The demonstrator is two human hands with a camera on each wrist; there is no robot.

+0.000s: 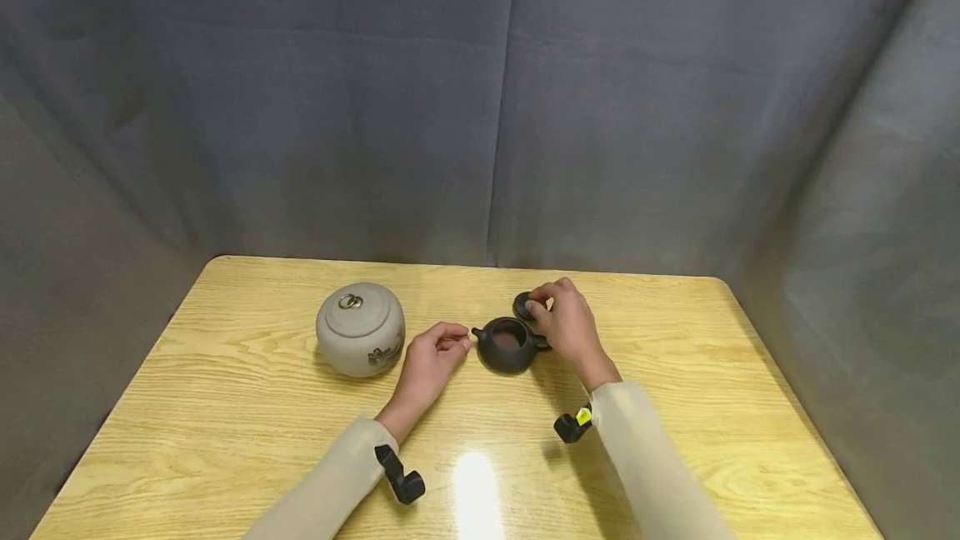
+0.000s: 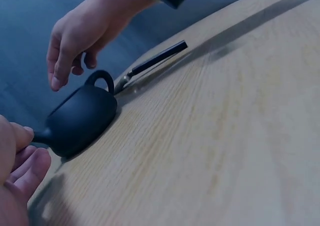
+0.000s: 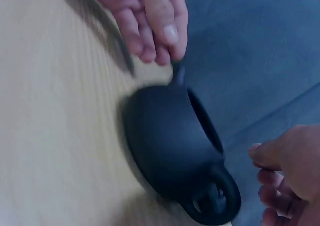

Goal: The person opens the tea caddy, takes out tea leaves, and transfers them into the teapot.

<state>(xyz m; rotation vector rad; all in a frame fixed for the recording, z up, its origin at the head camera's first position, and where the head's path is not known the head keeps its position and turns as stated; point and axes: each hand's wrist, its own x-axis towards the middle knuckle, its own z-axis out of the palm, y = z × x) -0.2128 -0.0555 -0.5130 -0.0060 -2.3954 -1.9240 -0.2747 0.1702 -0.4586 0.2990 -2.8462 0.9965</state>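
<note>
A dark teapot (image 1: 506, 354) stands uncovered on the table, its spout to the left and its handle to the right. My left hand (image 1: 437, 352) is at the spout, fingers loosely bent; whether its fingertips touch the spout I cannot tell. Behind the teapot is a round dark lid (image 1: 522, 307). At the lid's right edge in the head view is my right hand (image 1: 567, 323). In the right wrist view no lid shows between the fingers of my right hand (image 3: 290, 171). The teapot's handle (image 3: 232, 201) is near that hand.
A pale round lidded jar (image 1: 360, 340) with a metal ring stands left of my left hand. A slim dark object (image 2: 160, 58) with a shiny end lies beyond the teapot handle; its kind is unclear. Grey curtains (image 1: 375, 107) surround the wooden table (image 1: 247, 407).
</note>
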